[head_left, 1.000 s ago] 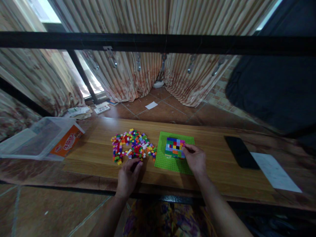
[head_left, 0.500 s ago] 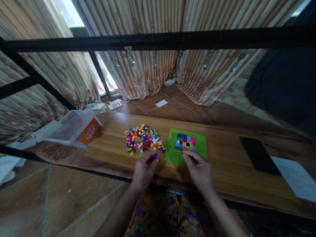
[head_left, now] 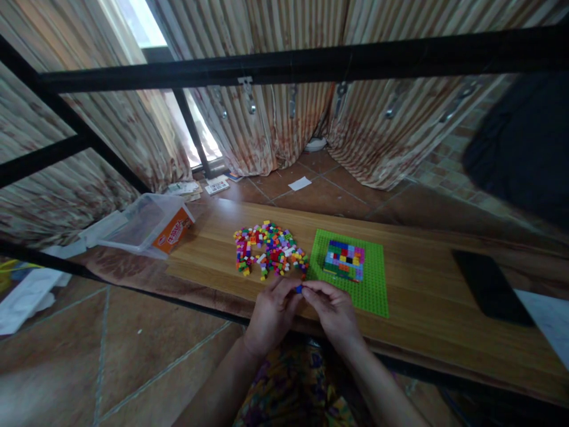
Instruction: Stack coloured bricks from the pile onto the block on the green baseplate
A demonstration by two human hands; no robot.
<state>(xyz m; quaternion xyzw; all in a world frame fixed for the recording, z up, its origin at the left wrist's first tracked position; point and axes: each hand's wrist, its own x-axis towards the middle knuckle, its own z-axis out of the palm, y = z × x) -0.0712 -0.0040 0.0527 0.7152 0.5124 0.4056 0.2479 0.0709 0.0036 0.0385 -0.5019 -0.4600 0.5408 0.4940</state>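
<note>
Wooden tabletop [head_left: 418,284] lies above tiled floor [head_left: 151,350], before striped curtains [head_left: 280,139]; at its near edge, left hand [head_left: 271,313] and right hand [head_left: 336,311] together pinch a blue brick [head_left: 299,289].

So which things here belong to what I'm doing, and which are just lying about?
Part of it:
blue brick, at the fingertips of left hand and right hand
loose bricks
brick build
green baseplate

Seemingly lying about:
black slab
white sheet beside it
far paper slip
plastic tub, maybe for bricks
</note>
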